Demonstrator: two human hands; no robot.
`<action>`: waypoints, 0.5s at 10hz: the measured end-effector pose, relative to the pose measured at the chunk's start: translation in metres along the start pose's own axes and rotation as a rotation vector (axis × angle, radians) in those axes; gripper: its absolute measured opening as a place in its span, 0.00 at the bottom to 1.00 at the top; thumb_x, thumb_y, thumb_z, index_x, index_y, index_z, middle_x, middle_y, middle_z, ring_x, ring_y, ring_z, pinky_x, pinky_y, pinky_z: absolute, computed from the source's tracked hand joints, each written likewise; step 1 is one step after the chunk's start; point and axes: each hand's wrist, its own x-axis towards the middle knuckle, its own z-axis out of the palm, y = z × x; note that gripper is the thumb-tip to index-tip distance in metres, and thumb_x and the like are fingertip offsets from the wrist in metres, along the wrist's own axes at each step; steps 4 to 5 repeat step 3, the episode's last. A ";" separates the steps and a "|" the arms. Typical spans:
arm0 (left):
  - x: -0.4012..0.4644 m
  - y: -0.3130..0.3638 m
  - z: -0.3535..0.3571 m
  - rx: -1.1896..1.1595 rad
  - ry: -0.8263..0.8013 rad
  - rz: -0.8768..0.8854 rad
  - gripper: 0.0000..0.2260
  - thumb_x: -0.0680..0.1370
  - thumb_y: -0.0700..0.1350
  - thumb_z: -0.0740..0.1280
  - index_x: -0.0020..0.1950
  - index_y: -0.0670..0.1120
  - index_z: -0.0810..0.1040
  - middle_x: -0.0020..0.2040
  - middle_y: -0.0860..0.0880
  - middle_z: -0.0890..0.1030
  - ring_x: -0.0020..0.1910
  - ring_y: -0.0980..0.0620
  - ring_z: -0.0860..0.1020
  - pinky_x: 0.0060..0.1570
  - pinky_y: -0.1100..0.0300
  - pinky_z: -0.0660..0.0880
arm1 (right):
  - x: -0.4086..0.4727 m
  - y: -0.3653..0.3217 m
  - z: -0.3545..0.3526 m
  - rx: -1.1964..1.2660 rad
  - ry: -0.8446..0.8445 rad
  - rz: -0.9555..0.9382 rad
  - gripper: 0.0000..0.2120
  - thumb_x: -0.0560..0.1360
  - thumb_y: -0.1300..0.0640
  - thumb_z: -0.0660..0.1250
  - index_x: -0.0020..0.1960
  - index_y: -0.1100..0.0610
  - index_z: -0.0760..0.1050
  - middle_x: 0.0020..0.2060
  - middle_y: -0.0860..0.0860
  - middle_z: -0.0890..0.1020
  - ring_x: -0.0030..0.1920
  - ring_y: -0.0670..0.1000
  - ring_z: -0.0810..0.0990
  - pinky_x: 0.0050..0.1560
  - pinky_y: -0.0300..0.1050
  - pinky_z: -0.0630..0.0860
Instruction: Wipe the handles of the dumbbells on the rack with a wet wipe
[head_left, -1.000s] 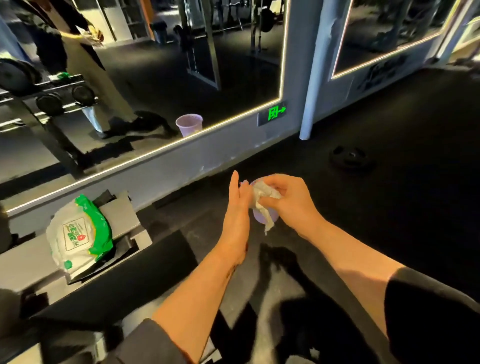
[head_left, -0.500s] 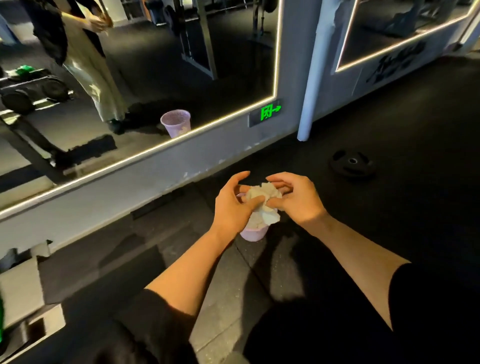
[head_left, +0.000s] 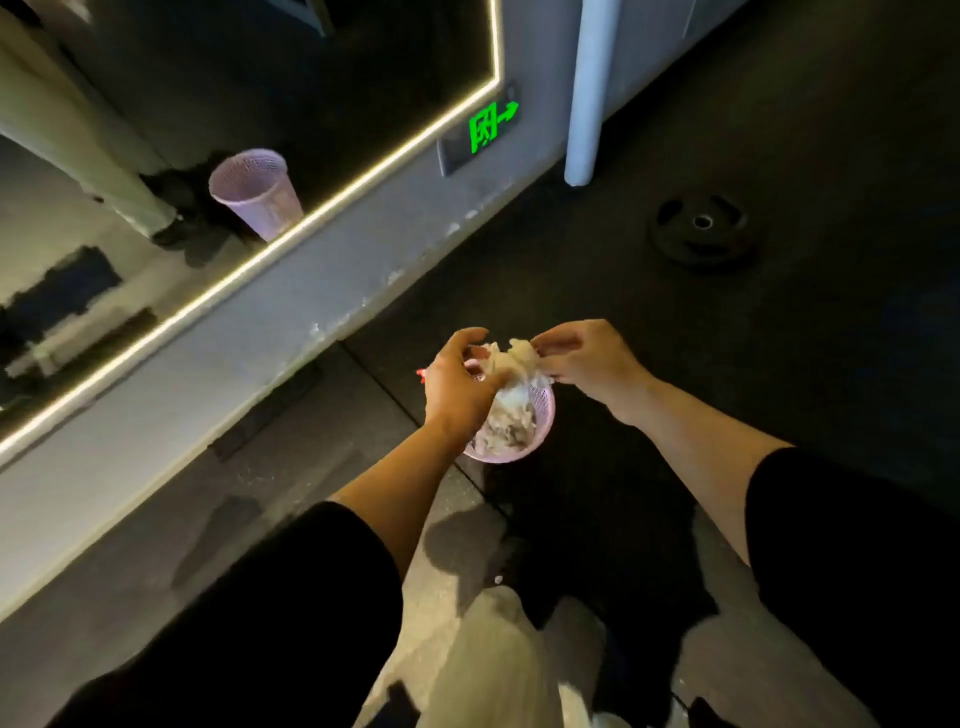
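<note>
Along the left wall runs a mirror (head_left: 156, 171) edged with a lit strip; it reflects a pale purple bin and a trouser leg with a dark shoe. Right of the mirror's corner, a green exit sign (head_left: 491, 126) glows low on the wall, and a white pipe (head_left: 587, 88) drops to the dark floor (head_left: 779, 364) beside it.

Near the middle of the floor, close to the wall's base, stands the purple mesh bin (head_left: 524, 441), with crumpled white wipes inside. Directly above it, the left hand (head_left: 457, 384) curls its fingers round a bunched white wet wipe (head_left: 511, 358), and the right hand (head_left: 587, 358) pinches the same wipe's other side between thumb and fingertips. Both forearms are bare below black sleeves.

Further right, a black weight plate (head_left: 701, 231) lies flat on the floor, well apart from the bin.
</note>
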 end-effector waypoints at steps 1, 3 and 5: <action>0.054 -0.015 0.001 0.127 -0.162 -0.124 0.28 0.72 0.42 0.74 0.70 0.48 0.69 0.63 0.47 0.75 0.61 0.48 0.75 0.59 0.54 0.73 | 0.047 0.010 0.001 -0.114 0.005 0.114 0.20 0.72 0.64 0.70 0.63 0.57 0.75 0.60 0.53 0.78 0.60 0.49 0.76 0.58 0.43 0.74; 0.116 -0.028 0.010 0.178 -0.265 -0.177 0.27 0.72 0.41 0.74 0.69 0.49 0.68 0.63 0.47 0.75 0.57 0.50 0.76 0.35 0.70 0.73 | 0.086 0.019 -0.008 -0.115 0.037 0.207 0.21 0.73 0.66 0.69 0.65 0.58 0.73 0.63 0.55 0.76 0.62 0.51 0.75 0.62 0.47 0.74; 0.116 -0.028 0.010 0.178 -0.265 -0.177 0.27 0.72 0.41 0.74 0.69 0.49 0.68 0.63 0.47 0.75 0.57 0.50 0.76 0.35 0.70 0.73 | 0.086 0.019 -0.008 -0.115 0.037 0.207 0.21 0.73 0.66 0.69 0.65 0.58 0.73 0.63 0.55 0.76 0.62 0.51 0.75 0.62 0.47 0.74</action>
